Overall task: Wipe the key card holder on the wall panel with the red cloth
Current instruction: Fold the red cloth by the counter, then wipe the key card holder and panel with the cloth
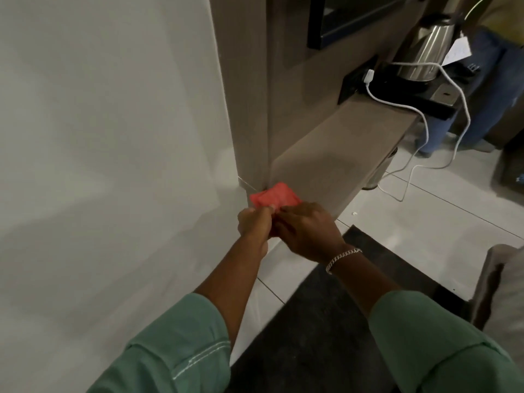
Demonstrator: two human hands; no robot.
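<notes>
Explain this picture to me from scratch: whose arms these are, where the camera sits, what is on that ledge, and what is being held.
There is no machine here. The camera is worn on a person's head and looks forward and down, so the two arms in green sleeves are that person's own. The left hand and the right hand, which has a bracelet at the wrist, both pinch a folded red cloth held in front of a white wall. To the right, a brown ledge carries a steel kettle on a black tray, with a white cable trailing down to the tiled floor. Someone else's legs show in the far corner. No key card holder appears in this view, so wiping has not started.
</notes>
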